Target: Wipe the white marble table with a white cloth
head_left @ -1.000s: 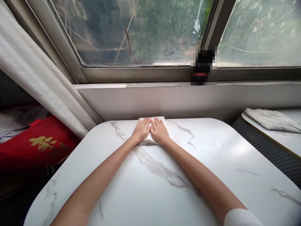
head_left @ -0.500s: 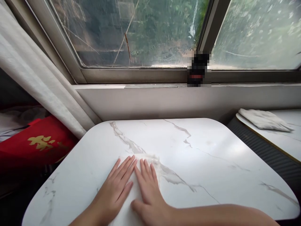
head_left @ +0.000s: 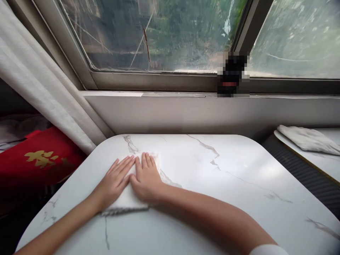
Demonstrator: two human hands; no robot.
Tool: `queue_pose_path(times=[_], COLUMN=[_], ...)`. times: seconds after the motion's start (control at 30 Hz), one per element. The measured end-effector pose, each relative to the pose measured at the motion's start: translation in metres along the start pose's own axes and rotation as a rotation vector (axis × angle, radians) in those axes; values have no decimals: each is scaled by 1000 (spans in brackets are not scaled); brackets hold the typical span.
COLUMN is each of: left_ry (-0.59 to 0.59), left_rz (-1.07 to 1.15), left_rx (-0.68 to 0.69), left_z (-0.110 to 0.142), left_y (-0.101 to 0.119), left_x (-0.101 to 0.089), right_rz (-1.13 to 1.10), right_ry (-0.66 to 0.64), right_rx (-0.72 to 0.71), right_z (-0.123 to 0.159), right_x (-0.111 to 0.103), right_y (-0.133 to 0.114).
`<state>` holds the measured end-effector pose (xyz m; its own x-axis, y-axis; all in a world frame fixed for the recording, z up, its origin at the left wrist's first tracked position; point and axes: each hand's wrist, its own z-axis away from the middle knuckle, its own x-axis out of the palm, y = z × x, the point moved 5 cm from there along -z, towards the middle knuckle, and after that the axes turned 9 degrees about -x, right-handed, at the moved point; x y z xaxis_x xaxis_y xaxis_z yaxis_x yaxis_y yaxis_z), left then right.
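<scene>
Left hand (head_left: 113, 182) and right hand (head_left: 146, 180), opened flat, are pressing a cloth (head_left: 129, 199) against the table (head_left: 239, 173) near its far-left corner.

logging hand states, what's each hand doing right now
Left hand: open, pressed flat on the white cloth.
Right hand: open, palm down on the same cloth.

The surface (head_left: 212, 226) is white with grey-brown marble veins. The cloth (head_left: 129, 198) is plain white. At left, the bag (head_left: 16, 163) is red with a gold character, the curtain (head_left: 45, 78) off-white. The window frame (head_left: 159, 82) is grey-brown, the right sleeve (head_left: 268, 250) white.
</scene>
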<state>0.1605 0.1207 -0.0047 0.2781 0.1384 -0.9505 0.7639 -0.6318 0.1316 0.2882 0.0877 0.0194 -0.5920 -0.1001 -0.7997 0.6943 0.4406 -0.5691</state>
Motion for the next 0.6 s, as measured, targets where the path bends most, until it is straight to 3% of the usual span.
queue_pose_path(times=[0.13,0.3,0.43,0.6], left_ry=[-57,-121,-155,-148], left_rz=[31,59,68,79], left_rx=[-62,-53,-31,-40], left_z=[-56,-110,-126,-121], left_y=[-41,-74,-87,-89], left_x=[10,16,18,18], right_rz=[215,270,281,274], right_ry=[103,182,220,223], right_rx=[-26,40,59,45], right_z=[-57,-105,-120,-119], right_x=[4,-1,-2,-1], right_y=[29,54,58,56])
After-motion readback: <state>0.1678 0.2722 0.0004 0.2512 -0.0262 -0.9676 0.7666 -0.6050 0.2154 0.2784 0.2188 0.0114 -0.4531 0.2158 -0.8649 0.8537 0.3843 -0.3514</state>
